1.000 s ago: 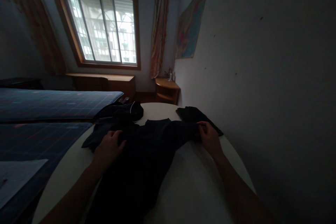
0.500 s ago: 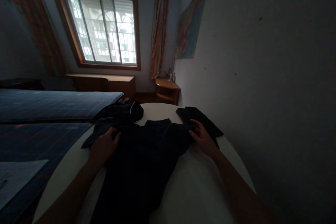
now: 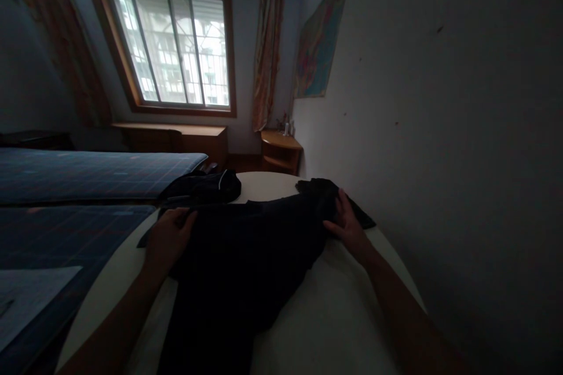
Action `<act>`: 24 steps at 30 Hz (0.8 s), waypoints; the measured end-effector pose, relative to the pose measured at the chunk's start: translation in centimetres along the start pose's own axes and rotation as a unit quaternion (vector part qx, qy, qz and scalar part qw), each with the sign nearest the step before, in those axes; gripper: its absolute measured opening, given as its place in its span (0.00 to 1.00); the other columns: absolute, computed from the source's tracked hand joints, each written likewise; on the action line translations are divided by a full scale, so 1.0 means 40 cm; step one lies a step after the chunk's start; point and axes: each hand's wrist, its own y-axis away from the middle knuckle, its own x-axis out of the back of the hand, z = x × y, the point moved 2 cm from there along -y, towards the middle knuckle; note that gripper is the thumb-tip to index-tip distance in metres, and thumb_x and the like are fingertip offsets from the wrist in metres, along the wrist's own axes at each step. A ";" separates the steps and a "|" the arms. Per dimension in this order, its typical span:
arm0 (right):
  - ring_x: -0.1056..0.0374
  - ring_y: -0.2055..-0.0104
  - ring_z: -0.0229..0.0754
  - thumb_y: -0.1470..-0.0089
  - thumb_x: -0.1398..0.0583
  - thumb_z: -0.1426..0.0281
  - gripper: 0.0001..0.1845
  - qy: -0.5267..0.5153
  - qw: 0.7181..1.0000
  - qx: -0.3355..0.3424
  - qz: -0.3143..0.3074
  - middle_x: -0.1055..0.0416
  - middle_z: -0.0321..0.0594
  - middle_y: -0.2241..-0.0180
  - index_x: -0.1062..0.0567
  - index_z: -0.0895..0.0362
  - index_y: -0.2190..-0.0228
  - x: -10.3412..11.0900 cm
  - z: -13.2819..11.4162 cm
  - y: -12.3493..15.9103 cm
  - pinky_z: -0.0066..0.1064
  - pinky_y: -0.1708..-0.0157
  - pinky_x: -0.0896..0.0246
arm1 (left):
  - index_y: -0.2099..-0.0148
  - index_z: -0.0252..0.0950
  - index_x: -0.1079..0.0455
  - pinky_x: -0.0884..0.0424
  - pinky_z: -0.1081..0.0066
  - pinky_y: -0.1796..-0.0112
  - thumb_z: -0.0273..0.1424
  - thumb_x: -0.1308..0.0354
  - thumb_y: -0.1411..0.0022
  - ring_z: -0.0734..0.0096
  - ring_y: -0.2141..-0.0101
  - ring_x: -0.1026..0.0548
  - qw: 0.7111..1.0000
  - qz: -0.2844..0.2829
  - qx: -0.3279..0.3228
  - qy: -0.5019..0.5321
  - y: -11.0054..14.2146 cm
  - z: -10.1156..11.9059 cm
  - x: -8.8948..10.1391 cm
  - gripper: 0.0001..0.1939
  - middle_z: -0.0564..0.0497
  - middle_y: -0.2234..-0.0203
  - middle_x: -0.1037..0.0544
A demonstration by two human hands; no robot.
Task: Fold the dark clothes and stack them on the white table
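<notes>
A dark, collared shirt (image 3: 246, 263) lies spread over the round white table (image 3: 325, 316), its lower part reaching toward me. At its left shoulder, my left hand (image 3: 169, 237) is closed with the cloth pinched between thumb and fingers. My right hand (image 3: 349, 228) grips the opposite shoulder or sleeve, thumb below and fingers above, and the fabric there looks slightly raised. The collar is now hard to make out in the dark cloth. Beyond the right hand lies another dark folded cloth (image 3: 363, 218), partly covered by the shirt.
A black bundle with white piping (image 3: 229, 186) rests at the table's far left. Blue plaid mattresses (image 3: 101, 173) stand to the left, with a white sheet (image 3: 37, 293) on the nearer one. A pale wall (image 3: 440, 158) runs along the right. A wooden corner shelf (image 3: 281, 140) stands behind.
My right hand first moved inward, then back outward and up, pulling the shirt's right shoulder with it. The left hand shifted slightly left along the shirt. The collar has flattened from view.
</notes>
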 end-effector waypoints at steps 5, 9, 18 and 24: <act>0.51 0.32 0.52 0.53 0.31 0.64 0.68 0.039 0.987 -0.044 -0.149 0.71 0.43 0.29 0.77 0.40 0.34 -0.014 -0.001 0.029 0.52 0.39 0.45 | 0.57 0.37 0.25 0.27 0.63 0.60 0.47 0.48 0.41 0.53 0.60 0.21 0.997 -0.023 0.066 0.045 -0.008 -0.008 0.002 0.21 0.44 0.63 0.19; 0.39 0.38 0.54 0.55 0.31 0.65 0.68 0.074 0.986 -0.084 -0.120 0.56 0.51 0.31 0.75 0.43 0.33 0.008 0.013 0.026 0.53 0.43 0.38 | 0.52 0.37 0.28 0.25 0.64 0.67 0.48 0.42 0.45 0.54 0.65 0.20 0.982 -0.045 0.130 0.131 -0.010 -0.014 0.002 0.24 0.46 0.69 0.19; 0.49 0.33 0.50 0.49 0.36 0.62 0.40 0.096 0.981 0.040 0.162 0.44 0.45 0.36 0.44 0.46 0.38 0.071 0.020 -0.028 0.51 0.36 0.48 | 0.31 0.41 0.48 0.33 0.58 0.44 0.33 0.35 0.51 0.52 0.39 0.35 0.928 -0.128 0.030 0.349 0.021 0.037 -0.019 0.46 0.41 0.34 0.41; 0.56 0.30 0.50 0.52 0.34 0.65 0.54 0.137 0.989 0.000 -0.050 0.61 0.43 0.30 0.57 0.48 0.32 0.044 0.011 0.006 0.48 0.33 0.57 | 0.28 0.42 0.58 0.26 0.61 0.50 0.27 0.45 0.45 0.59 0.47 0.26 0.948 -0.163 -0.012 0.272 0.035 0.038 -0.038 0.45 0.43 0.35 0.39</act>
